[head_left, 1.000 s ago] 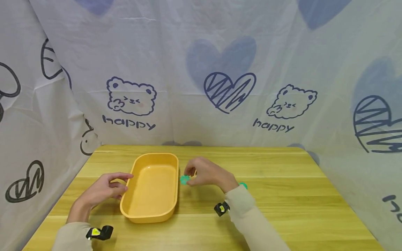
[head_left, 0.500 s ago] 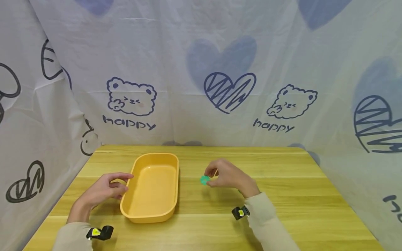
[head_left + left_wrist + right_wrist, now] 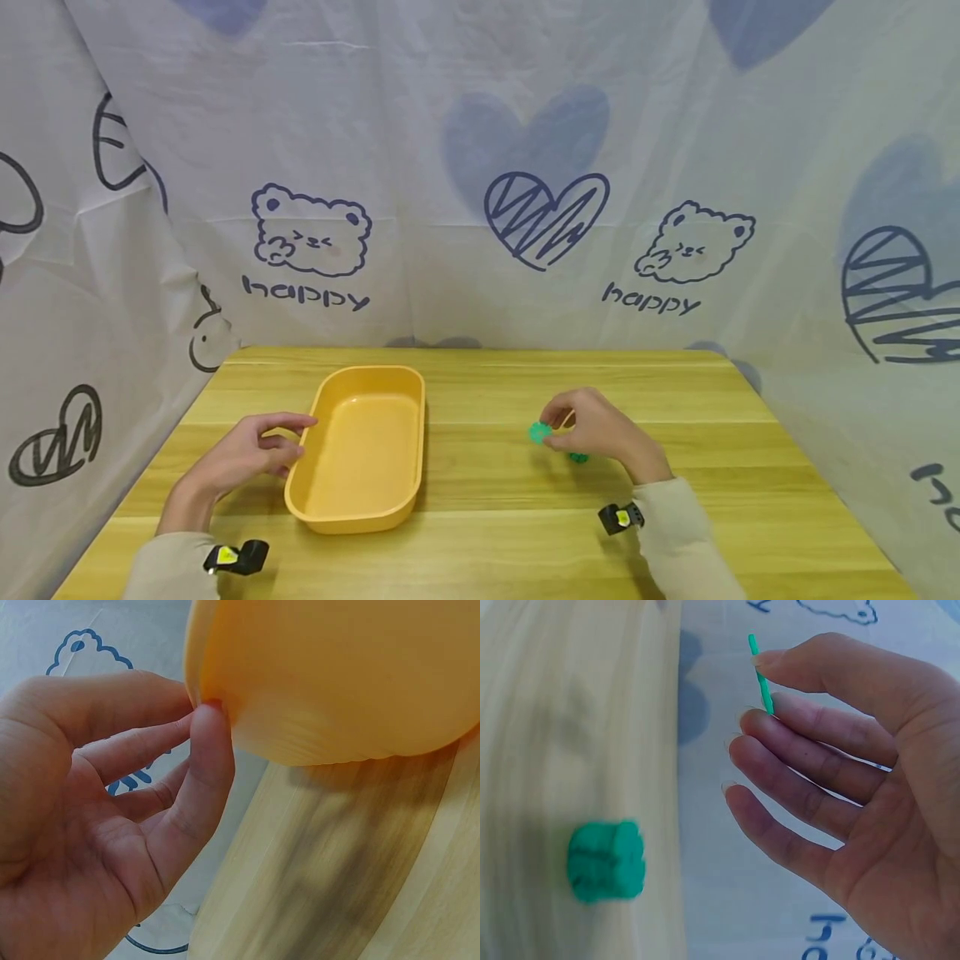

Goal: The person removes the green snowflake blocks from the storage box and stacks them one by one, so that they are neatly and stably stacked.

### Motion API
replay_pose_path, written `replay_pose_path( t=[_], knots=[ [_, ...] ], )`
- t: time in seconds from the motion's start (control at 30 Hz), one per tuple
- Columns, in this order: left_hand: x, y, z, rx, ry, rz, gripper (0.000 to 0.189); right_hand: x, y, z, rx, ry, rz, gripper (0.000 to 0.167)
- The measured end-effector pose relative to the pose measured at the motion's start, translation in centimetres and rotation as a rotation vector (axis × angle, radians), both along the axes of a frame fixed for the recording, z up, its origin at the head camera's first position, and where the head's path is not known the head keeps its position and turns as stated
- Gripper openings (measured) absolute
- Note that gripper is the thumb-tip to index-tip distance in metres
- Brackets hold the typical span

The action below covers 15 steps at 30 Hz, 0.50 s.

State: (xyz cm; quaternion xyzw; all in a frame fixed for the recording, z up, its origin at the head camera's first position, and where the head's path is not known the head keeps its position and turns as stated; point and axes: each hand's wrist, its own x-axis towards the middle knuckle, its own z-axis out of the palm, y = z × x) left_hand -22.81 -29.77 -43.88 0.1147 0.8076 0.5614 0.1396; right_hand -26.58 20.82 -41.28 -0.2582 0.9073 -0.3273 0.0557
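My left hand (image 3: 232, 462) holds the near-left rim of a yellow plastic tray (image 3: 356, 527), fingertips at its edge. In the left wrist view the tray (image 3: 337, 675) fills the upper right, with the thumb and a finger meeting at its rim. Well to the right of the tray, my right hand (image 3: 600, 429) pinches a thin green snowflake disc (image 3: 539, 432) above the table. Edge-on in the right wrist view, the disc (image 3: 760, 675) sits between thumb and fingertips. Under the hand stands a short green stack of scalloped discs (image 3: 606, 861), partly hidden in the head view.
The wooden table (image 3: 480, 550) carries the tray on its left half. A white printed curtain (image 3: 450, 283) with hearts and bears hangs behind and at both sides. Each wrist wears a small black camera (image 3: 621, 518).
My right hand has moved right, away from the tray's side, carrying the green snowflake disc to beside the stack. The left hand and tray have stayed put.
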Motion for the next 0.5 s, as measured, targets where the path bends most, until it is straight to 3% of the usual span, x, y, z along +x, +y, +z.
replay_pose_path(
  t=[0.5],
  knots=[
    [0.1, -0.1, 0.2, -0.022, -0.003, -0.006, 0.056, -0.4, 4.3, -2.3, -0.023, 0.017, -0.063, 0.022]
  ],
)
